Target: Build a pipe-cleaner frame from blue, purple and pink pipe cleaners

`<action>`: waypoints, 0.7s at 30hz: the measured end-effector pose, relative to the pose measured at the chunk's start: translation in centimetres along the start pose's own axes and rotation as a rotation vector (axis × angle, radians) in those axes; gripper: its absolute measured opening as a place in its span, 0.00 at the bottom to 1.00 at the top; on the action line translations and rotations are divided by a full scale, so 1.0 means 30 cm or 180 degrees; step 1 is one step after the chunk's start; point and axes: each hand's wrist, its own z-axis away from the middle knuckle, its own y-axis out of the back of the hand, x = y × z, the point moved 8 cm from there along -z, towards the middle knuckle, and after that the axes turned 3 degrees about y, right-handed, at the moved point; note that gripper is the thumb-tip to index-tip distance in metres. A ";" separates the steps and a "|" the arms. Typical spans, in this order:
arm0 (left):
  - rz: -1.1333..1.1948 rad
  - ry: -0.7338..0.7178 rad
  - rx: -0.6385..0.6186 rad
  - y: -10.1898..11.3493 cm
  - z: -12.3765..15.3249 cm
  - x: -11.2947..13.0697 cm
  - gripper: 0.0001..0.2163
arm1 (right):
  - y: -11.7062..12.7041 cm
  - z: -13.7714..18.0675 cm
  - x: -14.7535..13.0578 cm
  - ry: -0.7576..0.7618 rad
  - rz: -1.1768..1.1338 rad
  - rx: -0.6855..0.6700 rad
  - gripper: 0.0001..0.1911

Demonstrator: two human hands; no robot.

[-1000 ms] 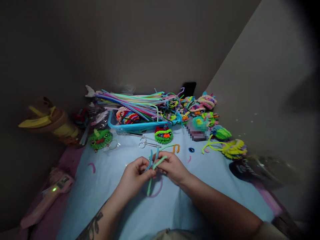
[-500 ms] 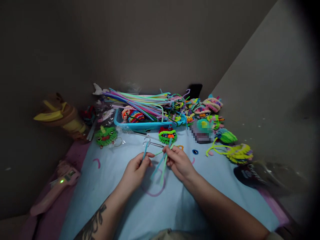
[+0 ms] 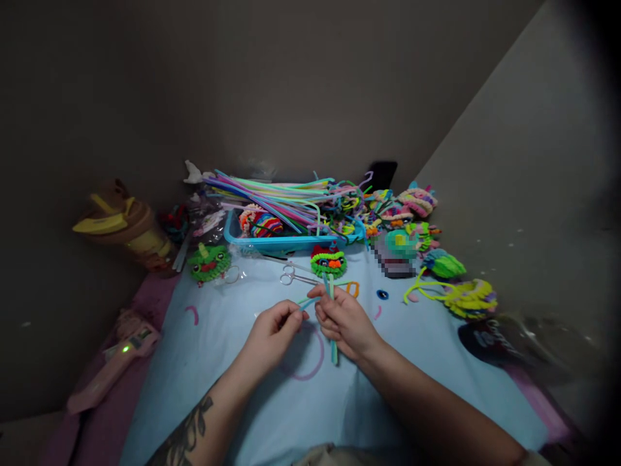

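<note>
Since half a second ago the hands have drawn together again, and the pipe cleaners (image 3: 331, 304) that slanted across the gap now stand nearly straight up and down in the right hand (image 3: 345, 321). That hand pinches the fuzzy blue and green stems between thumb and fingers, one end poking above the knuckles, the other hanging below onto the light blue cloth (image 3: 233, 388). The left hand (image 3: 272, 334) has its fingertips pressed together on a short bent end of the same bundle — just beside the right thumb, the two hands almost touching. Under them a thin pink loop (image 3: 315, 362) lies flat on the cloth.

Farther back, a shallow blue plastic tray (image 3: 276, 243) holds a sheaf of long pastel pipe cleaners (image 3: 272, 193) that overhang its left rim, plus a coiled rainbow piece. In front of it sit a round green-and-red fuzzy figure (image 3: 328, 261), steel scissors (image 3: 295, 277) and a green frog-like figure (image 3: 209, 262). More coiled figures crowd the right; one patch there is pixelated. A pink glue gun (image 3: 114, 369) with a green light lies at left, dim. How many stems the bundle has cannot be told.
</note>
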 end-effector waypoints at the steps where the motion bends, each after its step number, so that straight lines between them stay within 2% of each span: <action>1: -0.0054 -0.0028 -0.0012 -0.005 0.001 0.005 0.13 | -0.001 0.001 -0.006 0.0064 0.0052 0.0013 0.17; 5: 0.0133 0.0040 -0.0096 -0.017 0.008 0.006 0.14 | 0.027 0.001 -0.037 0.0460 0.0215 0.0361 0.18; 11: 0.1026 0.0696 -0.0463 -0.035 0.023 -0.041 0.17 | 0.062 0.011 -0.049 0.0823 0.0838 0.0455 0.14; 15: 0.0972 0.0692 -0.0521 -0.039 0.026 -0.035 0.18 | 0.056 0.033 -0.098 0.1195 0.1638 0.0514 0.10; 21: 0.0654 0.0618 -0.0560 -0.038 0.019 -0.041 0.18 | -0.020 0.067 -0.183 0.1860 0.2507 0.0189 0.05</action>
